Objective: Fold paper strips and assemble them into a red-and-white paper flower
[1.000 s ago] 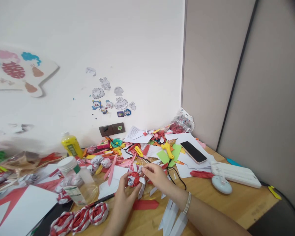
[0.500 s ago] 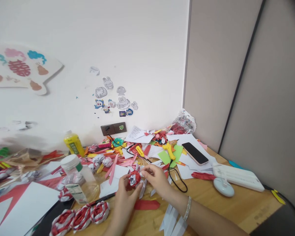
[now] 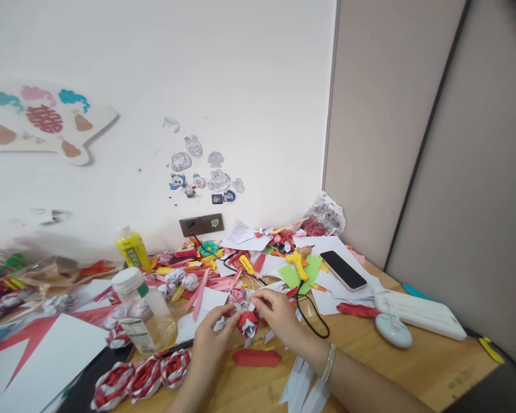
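A small red and white paper flower (image 3: 247,324) is between my two hands, its white folds facing down towards me. Just right of it, my right hand (image 3: 277,315) is closed, thumb and forefinger pinched at the flower's upper edge. My left hand (image 3: 215,332) is on the other side, thumb tip against or very near the flower; its finger and thumb are drawn together, and what lies between them is hard to make out. Behind the flower sits a pink and white paper rosette (image 3: 237,295). A red folded paper strip (image 3: 257,358) lies below on the table.
Three striped red and white paper rosettes (image 3: 145,378) sit front left, near a clear plastic jar (image 3: 131,287). A yellow glue gun (image 3: 300,265) lies on green paper, its black cord (image 3: 313,334) looping rightward. A phone (image 3: 343,269) and white mouse (image 3: 393,330) lie right.
The paper flower has turned and shifted slightly right and down, out from between my left fingers. My left fingers have closed up beside it. The view has swung slightly left.
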Demonstrator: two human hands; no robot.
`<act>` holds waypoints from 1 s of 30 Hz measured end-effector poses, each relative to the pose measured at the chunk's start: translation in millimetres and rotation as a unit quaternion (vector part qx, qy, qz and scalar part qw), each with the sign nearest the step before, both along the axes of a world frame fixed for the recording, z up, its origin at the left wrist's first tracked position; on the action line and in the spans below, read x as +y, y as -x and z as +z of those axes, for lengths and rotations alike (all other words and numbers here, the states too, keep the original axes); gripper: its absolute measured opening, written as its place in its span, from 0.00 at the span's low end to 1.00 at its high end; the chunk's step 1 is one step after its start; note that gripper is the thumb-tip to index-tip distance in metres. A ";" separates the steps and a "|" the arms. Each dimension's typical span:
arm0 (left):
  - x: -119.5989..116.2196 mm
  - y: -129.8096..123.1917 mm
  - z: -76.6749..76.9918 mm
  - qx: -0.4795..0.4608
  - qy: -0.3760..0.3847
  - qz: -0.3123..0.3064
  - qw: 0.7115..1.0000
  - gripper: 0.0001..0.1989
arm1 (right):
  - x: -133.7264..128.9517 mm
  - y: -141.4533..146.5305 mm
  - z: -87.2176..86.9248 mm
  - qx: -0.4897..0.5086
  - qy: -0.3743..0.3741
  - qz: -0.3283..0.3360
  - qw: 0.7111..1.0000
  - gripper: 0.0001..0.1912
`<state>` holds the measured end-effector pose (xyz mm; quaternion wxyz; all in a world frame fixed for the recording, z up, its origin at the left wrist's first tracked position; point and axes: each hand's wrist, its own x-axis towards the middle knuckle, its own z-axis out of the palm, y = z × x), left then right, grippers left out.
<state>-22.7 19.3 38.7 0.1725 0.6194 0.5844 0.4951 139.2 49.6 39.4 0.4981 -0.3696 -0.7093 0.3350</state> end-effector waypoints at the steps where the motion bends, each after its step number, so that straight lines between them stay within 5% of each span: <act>1: 0.3 -0.3 -1.2 -0.012 0.011 -0.003 1.000 0.14 | -0.7 0.4 0.4 -0.003 -0.003 0.008 1.000 0.09; 11: -2.9 1.0 -11.7 0.051 -0.097 -0.076 0.991 0.08 | -4.3 0.8 2.8 -0.076 -0.077 0.039 0.993 0.09; 19: -7.3 -1.2 -5.8 0.027 -0.061 -0.054 0.996 0.08 | -2.4 2.1 -3.6 -0.053 -0.109 0.027 0.992 0.07; 26: -9.0 -4.8 13.6 -0.023 0.020 -0.104 0.994 0.07 | -11.5 -1.5 14.3 -0.072 -0.014 0.038 0.997 0.06; 30: -5.3 -6.4 7.2 -0.135 0.089 -0.168 0.972 0.11 | -9.0 -2.8 12.4 -0.049 0.090 0.064 0.993 0.04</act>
